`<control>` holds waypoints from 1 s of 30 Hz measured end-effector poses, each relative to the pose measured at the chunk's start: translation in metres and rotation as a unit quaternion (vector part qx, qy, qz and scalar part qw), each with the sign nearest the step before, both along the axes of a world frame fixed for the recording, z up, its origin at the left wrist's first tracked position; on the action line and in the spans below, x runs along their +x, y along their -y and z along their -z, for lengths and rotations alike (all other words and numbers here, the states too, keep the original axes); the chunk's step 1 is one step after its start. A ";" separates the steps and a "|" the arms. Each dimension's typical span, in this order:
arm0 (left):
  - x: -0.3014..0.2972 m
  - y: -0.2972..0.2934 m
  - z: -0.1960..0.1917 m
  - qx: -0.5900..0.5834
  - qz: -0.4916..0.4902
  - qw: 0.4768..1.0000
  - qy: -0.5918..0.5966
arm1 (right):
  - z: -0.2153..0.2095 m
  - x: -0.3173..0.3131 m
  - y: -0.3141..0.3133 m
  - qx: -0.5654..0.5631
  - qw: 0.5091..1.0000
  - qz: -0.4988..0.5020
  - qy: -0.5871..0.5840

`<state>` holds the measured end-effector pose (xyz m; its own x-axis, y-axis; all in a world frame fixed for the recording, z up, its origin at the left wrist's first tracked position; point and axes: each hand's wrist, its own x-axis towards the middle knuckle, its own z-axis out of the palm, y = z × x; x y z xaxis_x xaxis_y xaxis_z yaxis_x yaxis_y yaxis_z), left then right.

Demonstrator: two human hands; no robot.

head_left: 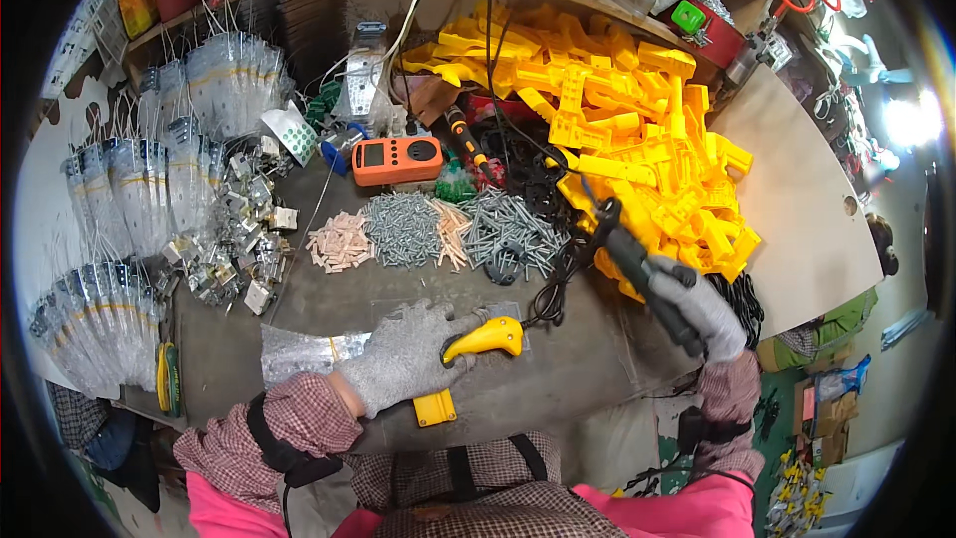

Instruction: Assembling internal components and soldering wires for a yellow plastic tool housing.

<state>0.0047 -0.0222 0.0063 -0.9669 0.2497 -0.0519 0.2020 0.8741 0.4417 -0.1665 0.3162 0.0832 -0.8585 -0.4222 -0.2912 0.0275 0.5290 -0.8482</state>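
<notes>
My left hand (pixel 408 359), in a grey knit glove, is closed around a curved yellow plastic handle (pixel 490 338) that lies low over the table. A black cable (pixel 548 299) runs from the handle's far end. In my gloved right hand (pixel 705 309) is a dark electric screwdriver (pixel 637 264), its thin bit pointing up and to the left, beside the yellow pile. Close to my left wrist lies a small yellow plastic cover (pixel 435 408). A clear plastic strip of parts (pixel 297 354) rests partly under my left hand.
Yellow plastic shells (pixel 637 140) are heaped at the back right. Grey screws (pixel 403 229) and pinkish plugs (pixel 342 241) lie mid-table, before an orange meter (pixel 398 161). Bundled glass-clear strips (pixel 129 190) and small metal parts (pixel 234 239) cover the left side. Yellow-green pliers (pixel 169 379) lie at the left edge.
</notes>
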 end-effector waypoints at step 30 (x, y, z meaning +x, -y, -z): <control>-0.023 -0.013 0.015 0.124 -0.005 0.992 -0.008 | 0.077 0.030 0.144 -0.617 0.734 -0.275 -0.074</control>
<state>-0.0180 -0.0093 -0.0090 -0.9698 0.2427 0.0249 0.2018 0.7407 0.6408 -0.1370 0.1725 0.0061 -0.4441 -0.5801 0.6828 -0.0427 -0.7475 -0.6629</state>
